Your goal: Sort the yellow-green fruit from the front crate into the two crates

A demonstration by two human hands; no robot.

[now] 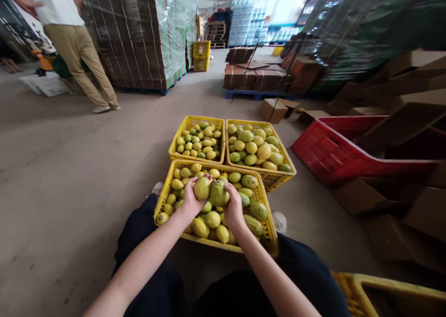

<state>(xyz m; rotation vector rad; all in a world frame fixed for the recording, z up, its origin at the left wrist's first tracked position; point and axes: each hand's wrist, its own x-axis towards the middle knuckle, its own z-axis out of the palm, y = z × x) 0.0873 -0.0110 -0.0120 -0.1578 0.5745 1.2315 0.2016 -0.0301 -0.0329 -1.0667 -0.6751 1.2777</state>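
My left hand point(190, 200) is closed around a yellow-green lemon point(202, 188). Close beside it, my right hand point(234, 206) grips a greener, lumpy lemon point(219, 194) from its right side. Both hands are over the near yellow crate point(268, 222), which is full of yellow and green lemons point(212, 219) of mixed sizes. Beyond it, the back left yellow crate point(170, 149) holds smaller lemons point(197, 143). Larger lemons point(251, 147) fill the back right yellow crate point(293, 171). My forearms and hands hide part of the near crate's contents.
To the right lies a red crate point(318, 145) among cardboard boxes point(369, 194). Another yellow crate point(369, 291) is at the lower right. Bundled cardboard point(256, 78) sits on a blue pallet. A person point(73, 43) stands at the upper left near wrapped stacks point(128, 34).
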